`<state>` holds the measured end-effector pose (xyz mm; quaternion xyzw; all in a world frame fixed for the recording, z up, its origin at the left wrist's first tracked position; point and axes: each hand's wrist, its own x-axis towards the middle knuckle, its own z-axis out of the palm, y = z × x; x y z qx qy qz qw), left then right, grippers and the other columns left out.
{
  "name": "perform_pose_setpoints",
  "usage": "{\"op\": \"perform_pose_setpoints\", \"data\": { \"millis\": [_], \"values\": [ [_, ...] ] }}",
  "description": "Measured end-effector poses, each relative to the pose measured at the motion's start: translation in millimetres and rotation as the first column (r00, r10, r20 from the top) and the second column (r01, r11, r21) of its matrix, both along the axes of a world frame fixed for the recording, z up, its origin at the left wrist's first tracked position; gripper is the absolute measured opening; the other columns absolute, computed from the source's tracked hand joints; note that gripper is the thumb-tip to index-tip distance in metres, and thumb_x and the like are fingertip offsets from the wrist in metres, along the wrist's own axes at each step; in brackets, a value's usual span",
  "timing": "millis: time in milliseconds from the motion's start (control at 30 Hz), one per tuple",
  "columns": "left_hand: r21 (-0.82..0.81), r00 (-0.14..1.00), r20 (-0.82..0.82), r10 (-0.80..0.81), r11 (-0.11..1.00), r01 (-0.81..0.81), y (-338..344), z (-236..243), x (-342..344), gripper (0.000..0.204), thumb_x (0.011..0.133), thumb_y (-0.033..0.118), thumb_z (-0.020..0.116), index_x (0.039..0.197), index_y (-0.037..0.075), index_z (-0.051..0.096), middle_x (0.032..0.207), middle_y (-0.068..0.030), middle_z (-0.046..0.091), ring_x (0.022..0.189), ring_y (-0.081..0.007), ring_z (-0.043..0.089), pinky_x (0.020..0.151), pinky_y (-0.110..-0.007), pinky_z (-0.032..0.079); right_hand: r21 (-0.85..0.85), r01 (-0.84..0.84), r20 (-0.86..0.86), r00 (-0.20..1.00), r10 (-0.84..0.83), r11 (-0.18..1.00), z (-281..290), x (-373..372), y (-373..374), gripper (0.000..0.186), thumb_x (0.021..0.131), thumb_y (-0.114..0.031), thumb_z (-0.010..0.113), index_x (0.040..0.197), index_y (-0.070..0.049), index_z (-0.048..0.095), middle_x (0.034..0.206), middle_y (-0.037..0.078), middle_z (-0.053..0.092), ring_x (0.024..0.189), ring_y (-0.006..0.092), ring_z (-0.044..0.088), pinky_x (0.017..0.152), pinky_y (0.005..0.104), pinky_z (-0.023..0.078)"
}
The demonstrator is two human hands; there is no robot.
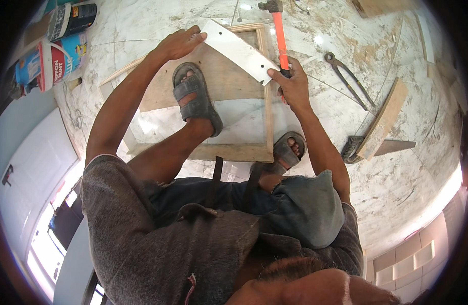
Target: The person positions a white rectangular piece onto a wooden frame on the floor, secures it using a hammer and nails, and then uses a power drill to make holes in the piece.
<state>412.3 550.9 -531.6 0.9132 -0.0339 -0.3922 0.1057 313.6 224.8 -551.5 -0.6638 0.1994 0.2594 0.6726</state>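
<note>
A white strip board [234,51] with dark holes lies diagonally over the upper right corner of a wooden frame [269,133]. My left hand [184,42] grips its upper-left end with curled fingers. My right hand [294,87] is closed round the handle of a claw hammer [278,38], orange with a dark head, while its thumb rests on the board's lower-right end. A brown wooden panel [155,91] shows inside the frame. My left sandaled foot [196,101] is within the frame, and my right one [287,152] sits just right of it.
Pincers [346,79] lie on the marble-patterned floor [396,198] to the right. Below them a wood offcut [384,118] rests across a handsaw [394,147], beside a brush [353,150]. Paint buckets [71,56] stand at upper left, and a white panel [36,147] is at far left.
</note>
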Motion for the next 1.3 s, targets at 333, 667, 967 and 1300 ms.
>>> {"op": "perform_pose_setpoints", "data": {
  "millis": [333,667,967,1300],
  "values": [
    [-0.04,0.996,0.047,-0.073,0.996,0.075,7,-4,0,0.066,0.092,0.064,0.029,0.124,0.01,0.05,0.104,-0.0265,0.062,0.104,-0.0413,0.058,0.088,-0.05,0.043,0.045,-0.011,-0.011,1.0,0.011,0.999,12,4,3,0.054,0.081,-0.023,0.073,0.123,0.001,0.049,0.076,0.006,0.058,0.041,0.0085,0.045,0.033,0.0232,0.033],
    [-0.011,0.997,0.071,0.007,1.0,-0.007,0,-10,0,0.063,0.095,0.061,0.025,0.121,0.009,0.051,0.108,-0.0218,0.061,0.104,-0.0402,0.057,0.091,-0.048,0.041,-0.137,-0.132,0.093,0.985,0.145,0.982,0,6,-1,0.055,0.084,-0.024,0.071,0.126,0.001,0.047,0.075,0.005,0.057,0.04,0.0082,0.044,0.033,0.0229,0.032],
    [-0.077,0.997,0.072,0.002,0.997,0.004,1,-8,-4,0.061,0.096,0.059,0.023,0.117,0.008,0.051,0.106,-0.0229,0.061,0.103,-0.0404,0.056,0.09,-0.049,0.04,-0.064,-0.086,0.036,0.995,0.089,0.994,13,17,-1,0.051,0.086,-0.024,0.069,0.126,0.001,0.048,0.072,0.003,0.056,0.04,0.0063,0.043,0.035,0.0222,0.032],
    [-0.049,0.993,0.113,0.022,0.999,-0.017,-3,-11,-2,0.067,0.095,0.062,0.025,0.122,0.007,0.051,0.109,-0.0268,0.061,0.106,-0.0427,0.057,0.091,-0.05,0.041,-0.03,-0.096,0.052,0.994,0.097,0.995,0,17,-4,0.053,0.085,-0.024,0.07,0.125,0.003,0.048,0.074,0.005,0.057,0.04,0.0071,0.043,0.033,0.0229,0.031]
  ]
}}
